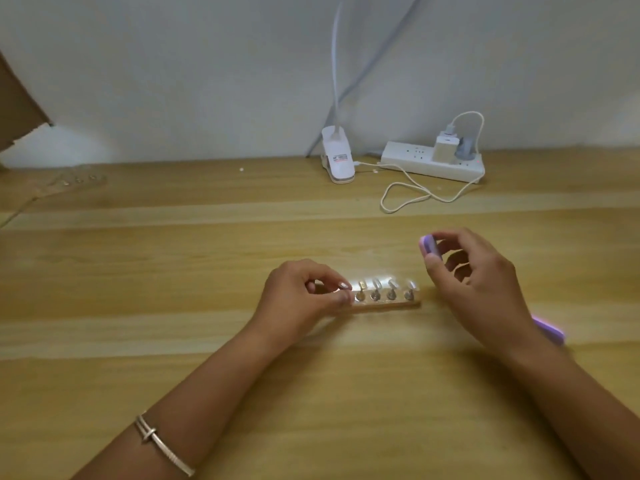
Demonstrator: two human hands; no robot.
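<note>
A short strip (388, 304) lay on the table (207, 271), its long axis running left to right, with a row of small nail tips (375, 292) standing along it. The left hand (301, 292) sat at the strip's left end, its grip narrow, finger and thumb pinched on that end. Whether they also touched the leftmost nail tip could not be told.

The right hand (481, 278) hovered just right of the strip and a little farther off, its grip closed round a purple file (429, 244). The file slanted across the hand: its rounded tip pointed far and left, above the thumb, and its tail stuck out near and right behind the wrist. That tip lay just beyond the strip's right end, apart from it, so the rightmost nail tip was the closest to it.

The coming stroke would likely call for the file tip to travel left and nearer, down onto the row, while the left hand steadied the strip.

A power strip (433, 164) and a clamp lamp (337, 161) stood at the far edge.
</note>
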